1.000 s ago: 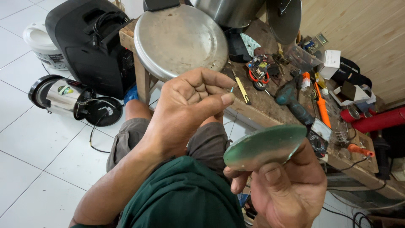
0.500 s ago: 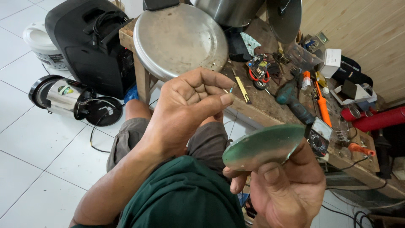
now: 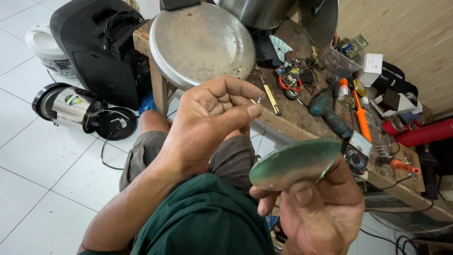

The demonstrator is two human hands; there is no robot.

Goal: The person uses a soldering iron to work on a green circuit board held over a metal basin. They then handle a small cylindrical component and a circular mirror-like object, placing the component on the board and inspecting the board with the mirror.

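Head view: right hand (image 3: 316, 215) at 5 o'clock, fingers clamped on a round greenish metal disc (image 3: 295, 163), held edge-on near frame centre. Left hand (image 3: 212, 118) at 10 o'clock of disc, fingers pinched together on a tiny thin component (image 3: 259, 100). Cluttered wooden counter (image 3: 302, 125) sat at 12 o'clock, carrying a large round metal lid (image 3: 200, 42).
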